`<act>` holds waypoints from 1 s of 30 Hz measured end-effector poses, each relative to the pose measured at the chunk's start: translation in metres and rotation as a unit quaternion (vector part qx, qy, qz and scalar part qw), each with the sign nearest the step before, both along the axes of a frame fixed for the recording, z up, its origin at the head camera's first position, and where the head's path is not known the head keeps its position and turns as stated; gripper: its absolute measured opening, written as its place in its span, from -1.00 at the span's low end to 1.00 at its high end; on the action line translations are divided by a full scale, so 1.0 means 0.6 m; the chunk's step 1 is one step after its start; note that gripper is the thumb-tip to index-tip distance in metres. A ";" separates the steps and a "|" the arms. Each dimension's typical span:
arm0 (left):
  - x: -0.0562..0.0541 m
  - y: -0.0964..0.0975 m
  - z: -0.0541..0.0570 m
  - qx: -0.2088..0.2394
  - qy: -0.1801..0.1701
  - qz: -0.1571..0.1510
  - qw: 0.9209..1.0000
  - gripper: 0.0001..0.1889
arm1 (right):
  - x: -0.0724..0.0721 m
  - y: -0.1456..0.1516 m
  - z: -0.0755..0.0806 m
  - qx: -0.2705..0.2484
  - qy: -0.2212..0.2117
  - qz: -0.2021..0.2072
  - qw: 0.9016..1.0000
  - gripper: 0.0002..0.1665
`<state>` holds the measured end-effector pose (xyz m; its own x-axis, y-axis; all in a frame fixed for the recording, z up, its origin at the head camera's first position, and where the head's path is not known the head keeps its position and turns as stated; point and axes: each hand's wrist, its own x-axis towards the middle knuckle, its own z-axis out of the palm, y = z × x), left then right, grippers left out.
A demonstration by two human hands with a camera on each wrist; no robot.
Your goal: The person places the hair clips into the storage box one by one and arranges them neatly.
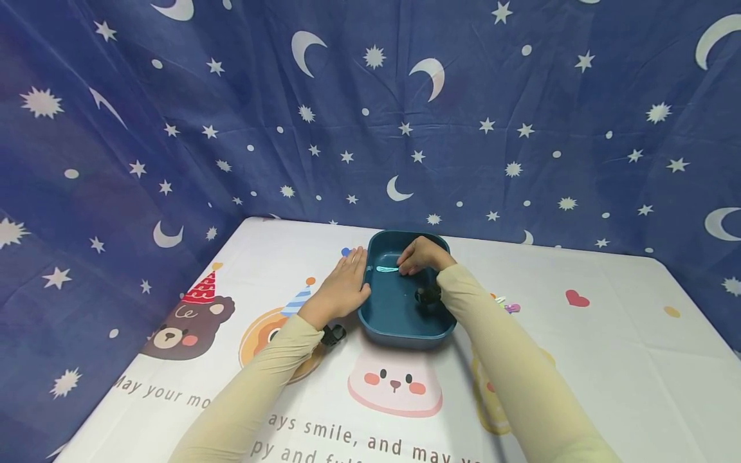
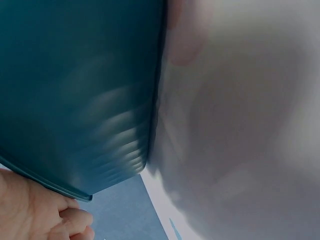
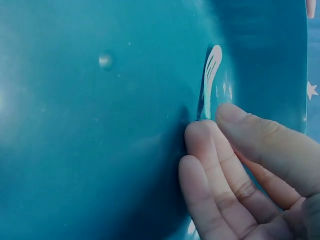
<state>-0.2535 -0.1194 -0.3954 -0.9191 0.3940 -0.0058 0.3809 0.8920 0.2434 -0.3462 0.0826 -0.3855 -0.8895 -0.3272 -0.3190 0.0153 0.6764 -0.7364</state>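
Inside a dark teal bin [image 1: 399, 321], my right hand [image 1: 425, 254] pinches one end of a light-blue hair clip [image 1: 386, 269] between thumb and fingertips. In the right wrist view the clip's slotted, rounded end [image 3: 214, 57] points away from the fingers, close over the bin floor. My left hand [image 1: 343, 283] rests along the bin's left side, fingers extended forward and thumb at the rim. The left wrist view shows the bin's outer wall [image 2: 85, 100] and part of that hand [image 2: 40, 212] at the rim.
To the right of the bin, partly behind my right forearm, lie a purple hair clip [image 1: 512, 308] and a pale green one [image 1: 500, 300]. A white printed tablecloth [image 1: 613, 360] covers the table. A blue curtain [image 1: 347, 116] with moons and stars hangs behind.
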 end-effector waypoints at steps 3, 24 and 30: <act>0.001 0.001 -0.001 0.004 0.002 -0.001 1.000 -0.28 | 0.000 0.007 0.004 0.001 0.002 0.003 1.000 -0.72; 0.002 0.002 0.001 0.005 0.006 0.005 1.000 -0.29 | 0.012 0.023 0.064 -0.050 0.076 0.074 0.993 -0.61; 0.003 0.004 0.003 0.007 0.006 0.004 1.000 -0.30 | 0.026 0.034 0.094 -0.054 0.111 0.102 0.987 -0.60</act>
<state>-0.2517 -0.1170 -0.3935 -0.9220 0.3871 0.0103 0.3771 0.8914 0.2514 -0.3305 0.1027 -0.3293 -0.8454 -0.5286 -0.0763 -0.2835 0.5653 -0.7746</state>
